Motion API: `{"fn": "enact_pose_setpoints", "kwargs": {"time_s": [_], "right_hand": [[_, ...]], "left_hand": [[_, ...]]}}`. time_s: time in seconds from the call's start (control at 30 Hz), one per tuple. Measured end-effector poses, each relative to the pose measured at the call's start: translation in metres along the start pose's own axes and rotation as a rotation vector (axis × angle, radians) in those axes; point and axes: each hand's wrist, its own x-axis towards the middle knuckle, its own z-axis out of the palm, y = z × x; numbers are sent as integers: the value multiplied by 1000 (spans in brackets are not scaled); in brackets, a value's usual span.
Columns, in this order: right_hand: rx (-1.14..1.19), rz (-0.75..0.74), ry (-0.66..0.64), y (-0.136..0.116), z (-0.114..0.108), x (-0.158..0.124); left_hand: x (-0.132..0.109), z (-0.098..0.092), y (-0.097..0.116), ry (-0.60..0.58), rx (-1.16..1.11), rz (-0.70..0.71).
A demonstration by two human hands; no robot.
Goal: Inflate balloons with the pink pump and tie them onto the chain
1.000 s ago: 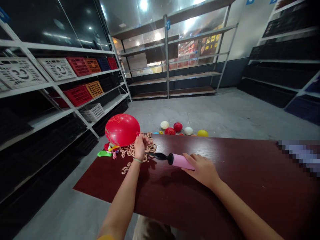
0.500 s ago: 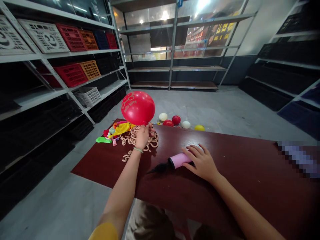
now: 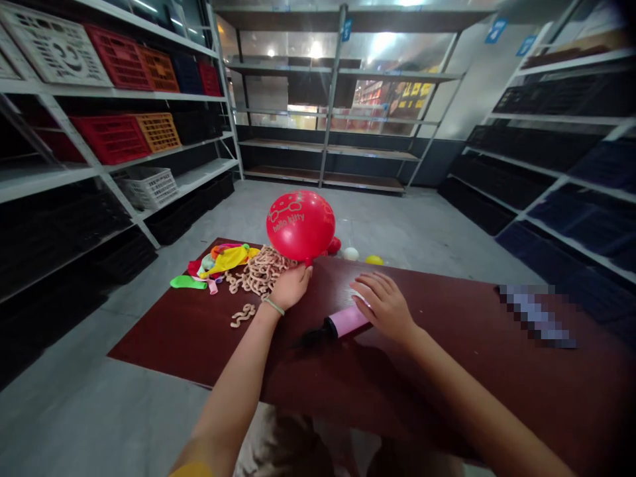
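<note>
My left hand (image 3: 292,289) pinches the neck of an inflated red balloon (image 3: 301,225) printed with "hello kitty". The balloon stands upright above the far edge of the brown table (image 3: 318,371). A pink hand pump (image 3: 349,321) with a black tapered nozzle lies on the table, nozzle pointing left. Over the pump's right end hovers my right hand (image 3: 386,306), fingers loosely curved and holding nothing; whether it touches the pump I cannot tell. Beside my left wrist is a heap of beige curly strips (image 3: 261,271). Uninflated balloons (image 3: 226,260) in several colours lie left of that.
Inflated balloons rest on the floor past the far table edge, among them a white one (image 3: 350,254) and a yellow one (image 3: 374,260). A blurred-out object (image 3: 536,317) lies at the table's right. Shelves with crates (image 3: 112,139) stand left; a metal rack (image 3: 328,149) stands at the back.
My left hand has carried the red balloon to the right, away from the beige strips. My right hand has lifted off the pump a little. The view has shifted slightly.
</note>
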Motion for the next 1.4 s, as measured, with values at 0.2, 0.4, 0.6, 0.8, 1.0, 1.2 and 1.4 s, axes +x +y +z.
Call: {"fn": "enact_pose_setpoints", "kwargs": {"time_s": [0.2, 0.4, 0.6, 0.8, 1.0, 1.2, 1.4], "right_hand": [[-188, -122, 22, -5, 2, 31], [-286, -124, -49, -10, 22, 29], [-223, -101, 19, -3, 36, 27], [-206, -78, 131, -1, 42, 20], [-180, 11, 259, 1, 34, 19], [-169, 19, 274, 0, 30, 19], [-179, 2, 263, 1, 30, 16]], "left_hand": [[-12, 18, 11, -151, -23, -22], [-18, 29, 10, -252, 44, 33], [-20, 35, 3, -254, 211, 295], [-23, 36, 14, -366, 58, 23], [-25, 45, 24, -360, 11, -188], [-25, 53, 18, -352, -180, -408], [-17, 45, 30, -397, -230, -409]]}}
